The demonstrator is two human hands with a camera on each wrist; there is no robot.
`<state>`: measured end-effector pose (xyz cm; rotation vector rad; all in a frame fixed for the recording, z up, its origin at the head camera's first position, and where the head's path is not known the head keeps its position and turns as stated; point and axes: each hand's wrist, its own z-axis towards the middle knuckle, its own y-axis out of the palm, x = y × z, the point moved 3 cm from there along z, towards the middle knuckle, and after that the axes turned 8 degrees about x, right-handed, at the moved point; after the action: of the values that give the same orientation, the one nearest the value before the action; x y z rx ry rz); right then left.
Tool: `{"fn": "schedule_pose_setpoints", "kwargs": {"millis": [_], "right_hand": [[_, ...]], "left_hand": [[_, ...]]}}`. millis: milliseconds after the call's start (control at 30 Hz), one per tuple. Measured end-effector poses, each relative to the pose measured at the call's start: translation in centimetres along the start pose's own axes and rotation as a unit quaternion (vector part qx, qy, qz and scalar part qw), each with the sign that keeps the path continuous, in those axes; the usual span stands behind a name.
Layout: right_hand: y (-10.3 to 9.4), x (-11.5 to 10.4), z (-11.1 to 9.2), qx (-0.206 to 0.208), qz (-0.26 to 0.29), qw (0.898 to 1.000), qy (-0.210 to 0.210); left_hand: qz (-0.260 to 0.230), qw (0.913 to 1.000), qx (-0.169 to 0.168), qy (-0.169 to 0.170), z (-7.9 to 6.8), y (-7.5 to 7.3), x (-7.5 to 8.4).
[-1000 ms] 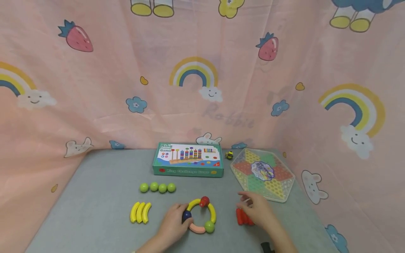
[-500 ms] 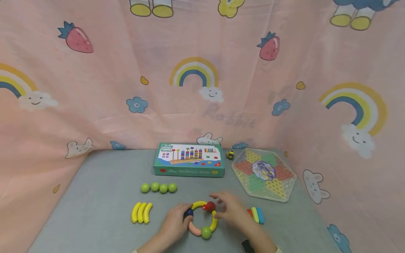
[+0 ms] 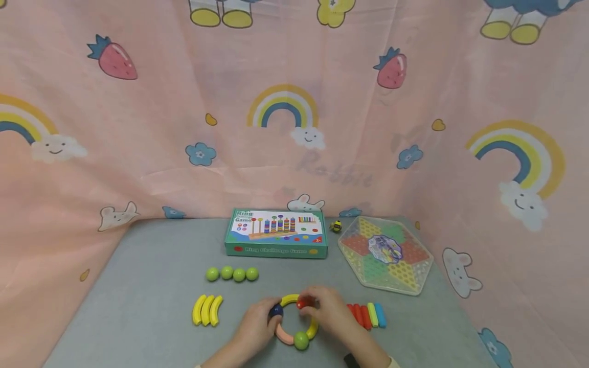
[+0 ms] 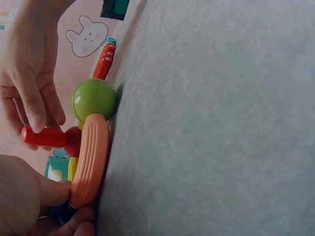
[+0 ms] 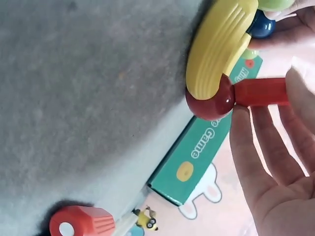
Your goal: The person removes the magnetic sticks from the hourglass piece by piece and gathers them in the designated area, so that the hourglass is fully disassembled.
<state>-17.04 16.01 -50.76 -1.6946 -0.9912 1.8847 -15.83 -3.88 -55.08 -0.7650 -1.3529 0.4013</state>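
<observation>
A ring of magnetic balls and curved rods lies on the table before me. My left hand [image 3: 255, 324] grips its left side, thumb and fingers around the dark blue ball [image 3: 276, 311] beside the pink curved rod [image 4: 91, 162]. A straight red rod [image 5: 261, 92] stands up from the red ball [image 5: 211, 107] at the ring's far right. My right hand [image 3: 327, 309] pinches this rod, thumb near its top and fingers behind. A yellow curved rod [image 5: 219, 49] joins the red ball towards the green ball [image 3: 301, 341]; another yellow curved rod [image 3: 290, 299] forms the far side.
Left of the ring lie three yellow curved rods [image 3: 207, 310] and a row of green balls [image 3: 239, 275]. Several straight rods [image 3: 366, 316] lie right. Behind stand a green game box [image 3: 276, 250], a small bee-like figure [image 3: 336, 226] and a hexagonal game board [image 3: 368, 273].
My right hand has moved left from above the straight rods to the ring and taken hold of the upright red rod. The ring has turned slightly; my left hand keeps its grip.
</observation>
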Motion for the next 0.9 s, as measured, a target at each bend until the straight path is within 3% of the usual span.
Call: {"fn": "schedule_pose_setpoints", "kwargs": {"millis": [267, 433, 567, 733, 900], "right_hand": [[0.1, 0.1, -0.1, -0.004, 0.031, 0.999, 0.019], [-0.2, 0.5, -0.5, -0.002, 0.049, 0.997, 0.066], [-1.1, 1.0, -1.1, 0.011, 0.046, 0.994, 0.103], [-2.8, 2.2, -2.1, 0.051, 0.038, 0.991, 0.114], [-4.5, 4.2, -3.4, 0.11, 0.046, 0.982, 0.147]], "left_hand": [[-0.008, 0.9998, 0.003, -0.018, -0.1, -0.1, 0.1], [-0.041, 0.998, 0.019, -0.043, -0.2, -0.2, 0.0], [-0.042, 0.9971, 0.049, -0.041, -0.1, -0.1, -0.2], [-0.024, 0.9953, 0.093, -0.011, 0.1, -0.2, -0.5], [-0.021, 0.9955, 0.092, -0.007, 0.1, -0.1, -0.8]]}}
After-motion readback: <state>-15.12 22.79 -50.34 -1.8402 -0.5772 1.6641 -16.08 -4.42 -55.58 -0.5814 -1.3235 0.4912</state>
